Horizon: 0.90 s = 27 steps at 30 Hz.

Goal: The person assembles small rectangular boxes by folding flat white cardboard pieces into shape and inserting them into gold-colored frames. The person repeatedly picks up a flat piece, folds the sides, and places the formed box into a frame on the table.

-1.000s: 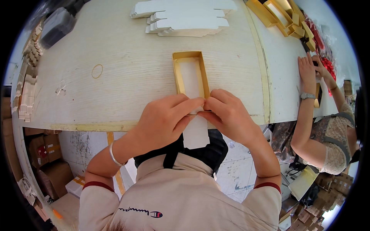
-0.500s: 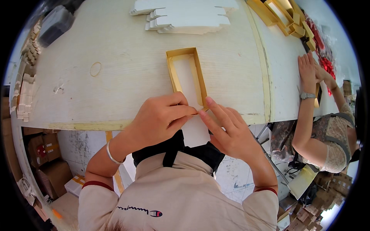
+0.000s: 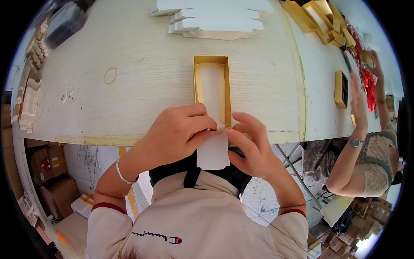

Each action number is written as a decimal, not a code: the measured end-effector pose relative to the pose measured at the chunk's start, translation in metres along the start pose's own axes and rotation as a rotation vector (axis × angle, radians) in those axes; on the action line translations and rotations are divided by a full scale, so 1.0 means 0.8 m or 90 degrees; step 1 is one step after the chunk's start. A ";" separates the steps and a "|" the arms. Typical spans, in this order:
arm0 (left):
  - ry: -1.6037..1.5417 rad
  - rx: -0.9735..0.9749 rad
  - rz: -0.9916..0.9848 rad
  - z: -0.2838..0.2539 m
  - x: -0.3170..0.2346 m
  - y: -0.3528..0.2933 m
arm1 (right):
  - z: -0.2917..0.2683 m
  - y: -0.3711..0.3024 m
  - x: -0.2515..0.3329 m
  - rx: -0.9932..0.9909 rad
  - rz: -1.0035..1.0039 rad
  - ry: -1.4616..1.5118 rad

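Observation:
A gold cardboard box point(image 3: 227, 93) with a white inside lies in front of me, its near end over the table's front edge. A white flap point(image 3: 212, 153) hangs from that end toward my lap. My left hand point(image 3: 179, 129) pinches the box's near left corner between thumb and fingers. At the near right corner, my right hand point(image 3: 254, 144) has its fingers apart, one fingertip touching the folded edge. Its thumb lies beside the flap's right side. The fingers partly cover the near end of the box.
Flat white cardboard blanks point(image 3: 220, 21) are stacked at the far side. A rubber band point(image 3: 110, 75) lies to the left. On the right, a co-worker's hand point(image 3: 358, 101) is near a small gold box point(image 3: 341, 90), with more gold boxes point(image 3: 319, 21) farther back.
The box has turned a little straighter, and its white flap now shows below my hands. My right fingers have shifted off the corner. The co-worker's hands have moved apart, showing the small box.

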State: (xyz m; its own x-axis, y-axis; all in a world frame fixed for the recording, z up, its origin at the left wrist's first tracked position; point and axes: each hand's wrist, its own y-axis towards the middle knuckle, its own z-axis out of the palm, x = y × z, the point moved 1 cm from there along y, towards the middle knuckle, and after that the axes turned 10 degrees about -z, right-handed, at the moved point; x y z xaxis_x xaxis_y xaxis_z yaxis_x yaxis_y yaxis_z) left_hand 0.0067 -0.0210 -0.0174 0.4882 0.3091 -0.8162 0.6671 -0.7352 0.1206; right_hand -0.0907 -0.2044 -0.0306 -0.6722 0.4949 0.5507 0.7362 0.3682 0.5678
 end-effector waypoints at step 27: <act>0.021 0.047 0.046 -0.011 0.010 -0.009 | -0.033 0.034 -0.021 0.114 0.069 0.063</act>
State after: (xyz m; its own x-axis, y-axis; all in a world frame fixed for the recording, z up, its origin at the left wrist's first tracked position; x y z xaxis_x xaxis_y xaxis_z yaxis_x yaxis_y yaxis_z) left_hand 0.0105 -0.0084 -0.0197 0.5528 0.2723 -0.7876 0.5862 -0.7988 0.1353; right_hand -0.0613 -0.2236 -0.0081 -0.5862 0.4624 0.6652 0.8008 0.4550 0.3894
